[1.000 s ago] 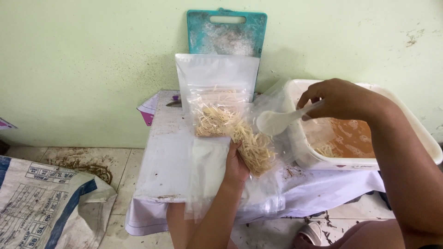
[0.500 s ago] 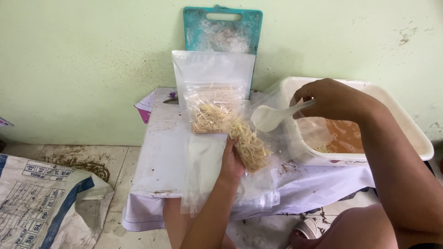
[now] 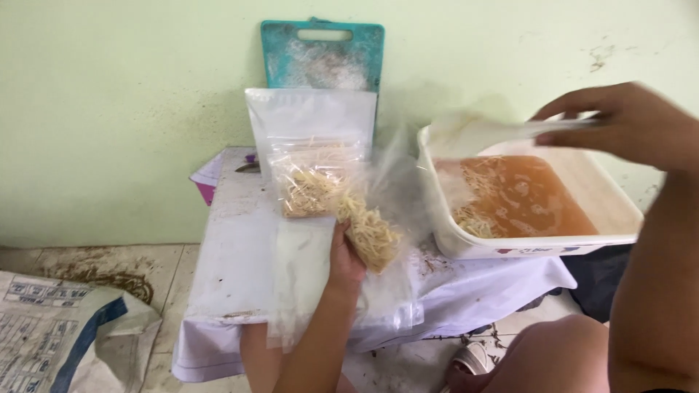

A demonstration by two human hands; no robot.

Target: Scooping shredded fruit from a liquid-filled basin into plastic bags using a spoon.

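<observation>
Since the earlier pictures, the right hand [image 3: 630, 127] has lifted the white scoop [image 3: 502, 132] out from beside the bag and carried it over the white tub [image 3: 524, 244], so the scoop now hangs above the brown liquid [image 3: 542, 196] instead of at the bag's mouth. The left hand [image 3: 346, 255] has stayed where it was, low on the clear plastic bag [image 3: 364, 218].

The right hand's grip is closed on the scoop's handle, fingers pinched along it, with the bowl of the scoop pointing away toward the far rim of the tub; that hold keeps the bowl roughly level over the tub. The scoop is blurred, so whether anything lies in it cannot be told.

The left hand's grip is closed round the lower part of the bag, under a clump of pale shredded strands [image 3: 368, 229]. Held from beneath and tilted toward the tub, the bag's mouth stays up and near the tub's near corner, which keeps the path between tub and bag short.

More strands sit in the liquid at the tub's near left side. Behind the held bag stand other filled bags [image 3: 313, 145], leaning against a teal cutting board [image 3: 324, 47] propped on the green wall. All of this rests on the tabletop [image 3: 240, 247], covered in white cloth. A printed sack [image 3: 58, 327] lies on the floor at the left.
</observation>
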